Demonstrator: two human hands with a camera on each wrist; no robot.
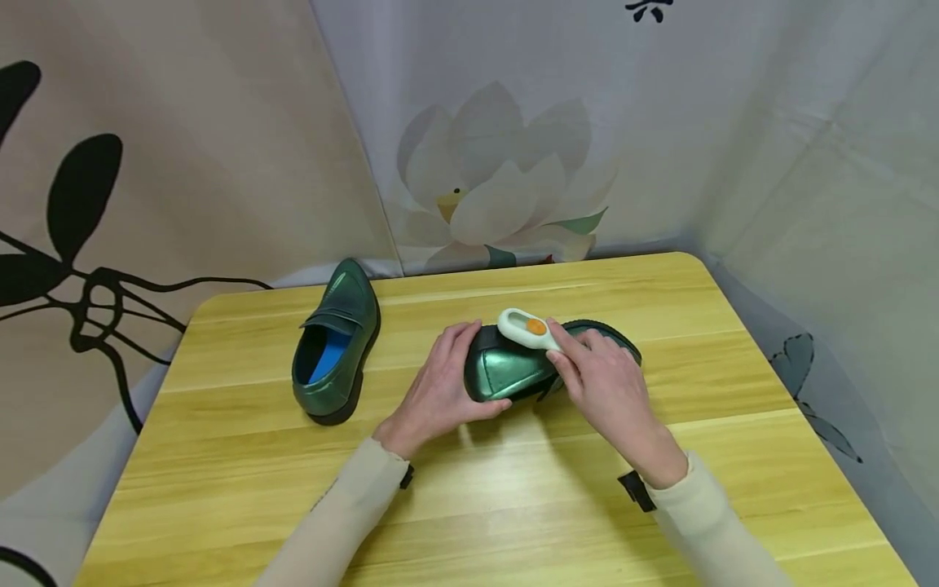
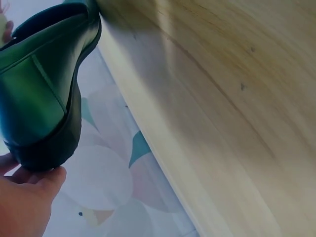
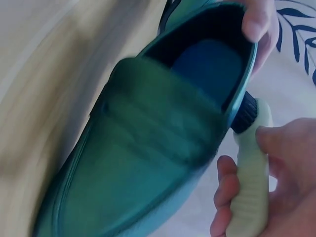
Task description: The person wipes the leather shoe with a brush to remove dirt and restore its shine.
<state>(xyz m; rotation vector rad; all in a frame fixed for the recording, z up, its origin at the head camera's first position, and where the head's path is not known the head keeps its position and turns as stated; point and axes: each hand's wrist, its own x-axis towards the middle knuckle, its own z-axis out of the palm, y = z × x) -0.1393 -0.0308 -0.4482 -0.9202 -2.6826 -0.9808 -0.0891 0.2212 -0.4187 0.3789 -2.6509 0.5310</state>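
Note:
A green loafer [image 1: 509, 371] is held tilted on its side over the table, its heel toward the left. My left hand [image 1: 438, 391] grips it by the heel; in the left wrist view, fingers [image 2: 34, 182] show at the heel end of the sole. My right hand [image 1: 607, 393] holds a white-handled brush [image 1: 521, 328] with an orange spot on it. In the right wrist view, the dark bristles [image 3: 245, 116] meet the loafer's side just below its opening. A blue insole [image 3: 210, 64] shows inside.
The matching green loafer [image 1: 343, 338] stands upright at the table's back left, toe pointing away. Beneath everything is a wood-grain table [image 1: 469, 505]. Printed fabric [image 1: 543, 49] hangs behind the back edge and along both sides.

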